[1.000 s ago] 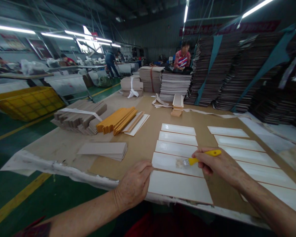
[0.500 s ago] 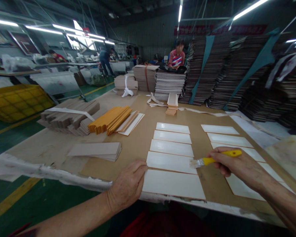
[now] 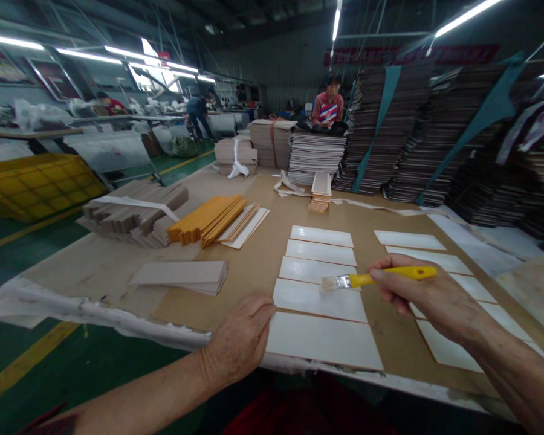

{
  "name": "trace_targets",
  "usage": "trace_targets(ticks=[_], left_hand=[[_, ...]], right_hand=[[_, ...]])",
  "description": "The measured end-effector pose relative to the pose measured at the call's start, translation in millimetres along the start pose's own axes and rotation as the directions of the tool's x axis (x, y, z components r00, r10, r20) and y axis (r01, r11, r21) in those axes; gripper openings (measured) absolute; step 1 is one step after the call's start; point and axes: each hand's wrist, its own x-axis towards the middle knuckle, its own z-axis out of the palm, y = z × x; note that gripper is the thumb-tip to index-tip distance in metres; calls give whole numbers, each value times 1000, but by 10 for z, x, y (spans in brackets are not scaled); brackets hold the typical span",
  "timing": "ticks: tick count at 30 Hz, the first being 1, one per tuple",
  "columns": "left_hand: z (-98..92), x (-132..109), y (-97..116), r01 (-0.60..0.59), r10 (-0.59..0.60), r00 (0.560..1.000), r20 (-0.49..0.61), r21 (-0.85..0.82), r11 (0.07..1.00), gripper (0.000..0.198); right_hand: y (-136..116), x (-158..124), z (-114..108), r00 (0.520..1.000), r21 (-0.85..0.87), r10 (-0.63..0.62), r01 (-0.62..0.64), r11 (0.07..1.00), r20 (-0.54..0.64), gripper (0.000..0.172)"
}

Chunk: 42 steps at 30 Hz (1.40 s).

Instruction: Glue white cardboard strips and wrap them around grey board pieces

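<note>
My right hand (image 3: 410,290) is closed round the yellow handle of a paintbrush (image 3: 392,275). The brush's pale bristles rest on the upper right part of a white board strip (image 3: 306,294), second from the front in the middle column. At that strip's left edge, my left hand (image 3: 242,332) is closed with its fingertips against the corner; the thumb side is partly hidden. Nearest to me lies a wider white strip (image 3: 321,341). Several more white strips (image 3: 320,250) lie behind in the same column, some with a wet-looking shine.
A second column of white strips (image 3: 410,240) lies to the right, partly under my right forearm. Grey strips (image 3: 179,273), an orange-edged stack (image 3: 206,219) and a tied grey bundle (image 3: 131,211) are on the left. Tall board stacks (image 3: 390,133) and a person (image 3: 327,109) are at the back.
The paintbrush has moved left and slightly up, from the strip's right end further onto its surface. My left hand keeps its place at the strip's edge. The view has shifted slightly.
</note>
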Motion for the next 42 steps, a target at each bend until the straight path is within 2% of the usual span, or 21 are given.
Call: trace_targets(ticks=[4, 9, 13, 19, 23, 29, 36, 42], left_hand=[[8, -12, -2, 2, -2, 1000, 1, 4, 1000, 28], [16, -10, -6, 22, -22, 1000, 22, -5, 1000, 27], [24, -7, -6, 13, -13, 1000, 6, -3, 1000, 27], [25, -11, -13, -8, 7, 1000, -27, -10, 1000, 27], [12, -4, -6, -11, 10, 1000, -23, -14, 1000, 27], [23, -3, -4, -9, 9, 1000, -22, -5, 1000, 30], [36, -28, -22, -4, 4, 1000, -24, 0, 1000, 30], [35, -20, -26, -8, 8, 999, -33, 3, 1000, 29]], right_hand=[[6, 25, 21, 996, 199, 76, -83, 976, 44, 52], [62, 60, 61, 994, 408, 69, -100, 907, 90, 47], [74, 118, 169, 993, 487, 69, -109, 867, 99, 47], [128, 146, 404, 982, 397, 52, -121, 910, 181, 46], [218, 130, 438, 982, 286, 125, -161, 945, 139, 49], [303, 49, 212, 981, 174, 178, -188, 967, 74, 42], [304, -87, -102, 977, 67, 212, -212, 975, 4, 42], [278, -153, -258, 984, -16, 175, -176, 984, -20, 45]])
